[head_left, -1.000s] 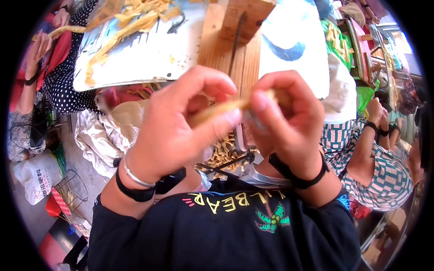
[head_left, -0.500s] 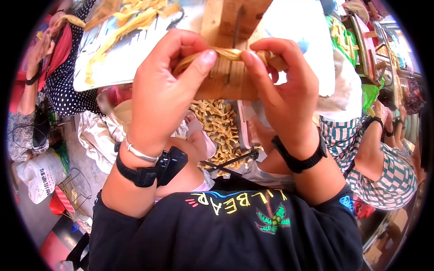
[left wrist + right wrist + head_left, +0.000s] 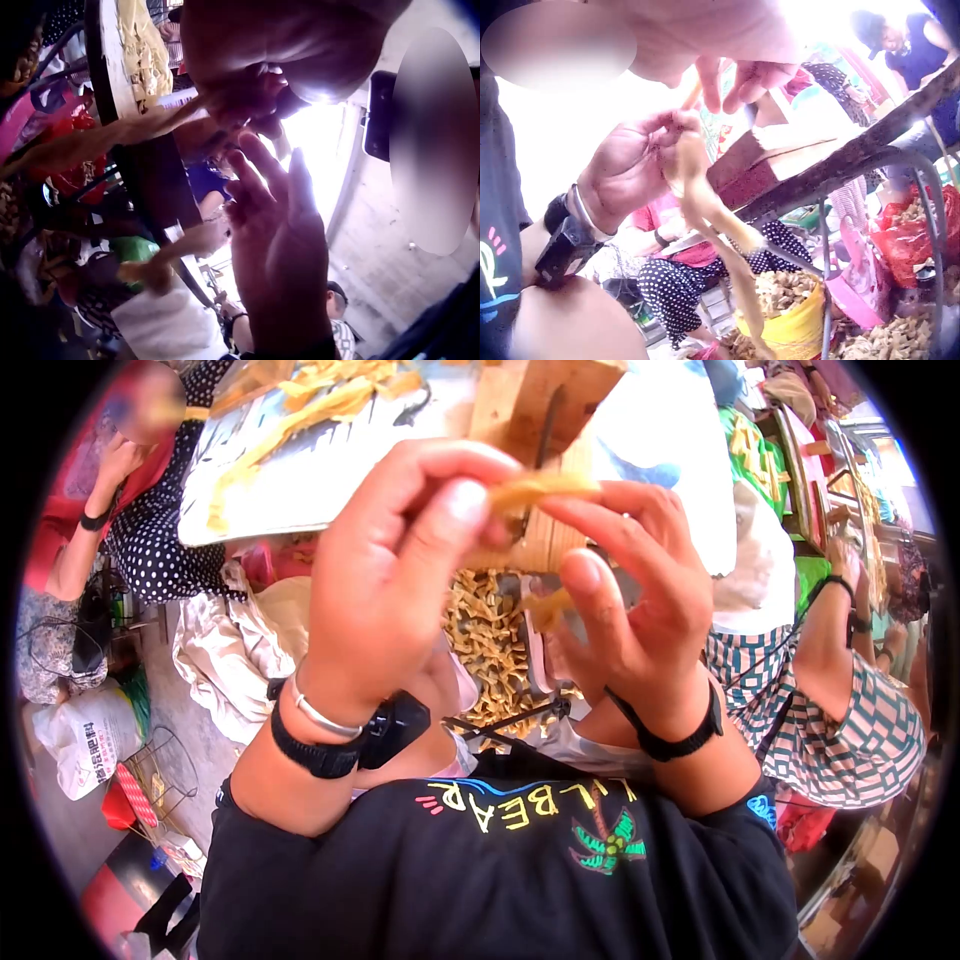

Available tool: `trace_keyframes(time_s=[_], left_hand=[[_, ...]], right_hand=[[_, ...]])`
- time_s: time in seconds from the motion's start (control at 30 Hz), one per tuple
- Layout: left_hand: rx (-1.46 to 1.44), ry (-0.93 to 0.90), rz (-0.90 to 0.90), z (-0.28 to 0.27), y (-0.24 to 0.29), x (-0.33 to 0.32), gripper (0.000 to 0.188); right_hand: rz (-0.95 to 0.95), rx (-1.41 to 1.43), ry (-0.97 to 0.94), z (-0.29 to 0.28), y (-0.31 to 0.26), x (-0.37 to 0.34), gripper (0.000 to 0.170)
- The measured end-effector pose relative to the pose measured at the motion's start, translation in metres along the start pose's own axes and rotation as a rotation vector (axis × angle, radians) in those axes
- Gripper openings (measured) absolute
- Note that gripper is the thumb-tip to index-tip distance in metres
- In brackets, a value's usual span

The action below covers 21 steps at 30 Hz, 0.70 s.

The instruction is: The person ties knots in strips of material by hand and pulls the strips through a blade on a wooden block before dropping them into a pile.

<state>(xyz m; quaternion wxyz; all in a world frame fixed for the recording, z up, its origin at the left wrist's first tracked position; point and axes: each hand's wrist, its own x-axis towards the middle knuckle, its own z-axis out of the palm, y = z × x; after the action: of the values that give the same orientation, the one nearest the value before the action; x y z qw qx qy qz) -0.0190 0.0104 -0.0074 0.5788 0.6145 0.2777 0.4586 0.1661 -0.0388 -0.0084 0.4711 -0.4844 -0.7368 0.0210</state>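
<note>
In the head view my left hand [image 3: 375, 575] pinches a soft yellowish strip [image 3: 545, 486], like tofu skin, between thumb and fingers. My right hand [image 3: 650, 595] is beside it, fingers spread and fairly straight, fingertips right at the strip's far end and thumb apart. A lower length of the strip hangs under the right thumb. From the right wrist view, the strip [image 3: 699, 196] drops from the left hand's pinch in two long tails. The left wrist view shows the right hand [image 3: 279, 247] with extended fingers below the left hand.
Beyond the hands rises a wooden block stand [image 3: 530, 400] between white boards [image 3: 270, 515], the left one bearing loose yellow strips [image 3: 340, 400]. Below lies a heap of knotted yellow pieces [image 3: 490, 650]. People sit at both sides. A yellow bag [image 3: 802, 322] holds more pieces.
Half a second ago both hands pinched the strip, stretched between them. Now the right thumb has come away and the right fingers have straightened; the left hand has shifted slightly right, still pinching.
</note>
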Motion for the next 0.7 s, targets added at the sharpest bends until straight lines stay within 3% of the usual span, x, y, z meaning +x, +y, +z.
trace_keyframes(time_s=[0.1,0.2,0.3,0.37,0.4,0.43,0.47,0.5,0.57,0.63,0.67,0.7], left_hand=[[-0.169,-0.084,-0.120,0.017,0.006,-0.007,0.036],[-0.212,-0.109,-0.300,0.017,0.013,-0.008,0.050],[-0.061,-0.078,-0.230,0.009,0.014,-0.008,0.048],[0.125,-0.047,-0.181,-0.003,0.014,-0.010,0.042],[0.201,-0.077,-0.085,-0.005,0.011,-0.009,0.040],[0.278,-0.105,0.014,-0.006,0.009,-0.009,0.039],[0.300,-0.179,0.049,-0.004,0.012,-0.009,0.035],[0.320,-0.253,0.087,-0.003,0.014,-0.009,0.032],[0.337,-0.435,0.234,0.003,0.012,-0.006,0.026],[0.311,-0.543,0.363,0.012,0.001,-0.003,0.023],[0.298,-0.542,0.388,0.014,-0.003,0.000,0.024],[0.293,-0.480,0.459,0.009,-0.007,0.010,0.029]], right_hand=[[0.148,0.210,-0.032,0.011,-0.013,-0.012,0.026],[0.387,0.751,-0.068,0.006,-0.020,-0.012,0.037],[0.710,1.509,0.179,-0.004,-0.025,0.005,0.037],[0.647,1.615,0.027,-0.038,0.010,-0.001,0.033],[0.675,1.446,-0.068,-0.048,0.016,0.003,0.031],[0.818,0.910,-0.039,-0.050,0.008,-0.003,0.036],[0.720,0.641,-0.272,-0.047,-0.005,-0.012,0.038],[0.680,0.576,-0.636,-0.040,-0.010,-0.011,0.039],[0.334,0.420,-1.363,-0.026,-0.020,-0.008,0.042],[0.148,0.862,-1.050,-0.002,-0.031,-0.035,0.035],[0.136,0.982,-1.164,0.002,-0.032,-0.036,0.034],[0.302,1.038,-1.047,-0.006,-0.026,-0.021,0.034]])
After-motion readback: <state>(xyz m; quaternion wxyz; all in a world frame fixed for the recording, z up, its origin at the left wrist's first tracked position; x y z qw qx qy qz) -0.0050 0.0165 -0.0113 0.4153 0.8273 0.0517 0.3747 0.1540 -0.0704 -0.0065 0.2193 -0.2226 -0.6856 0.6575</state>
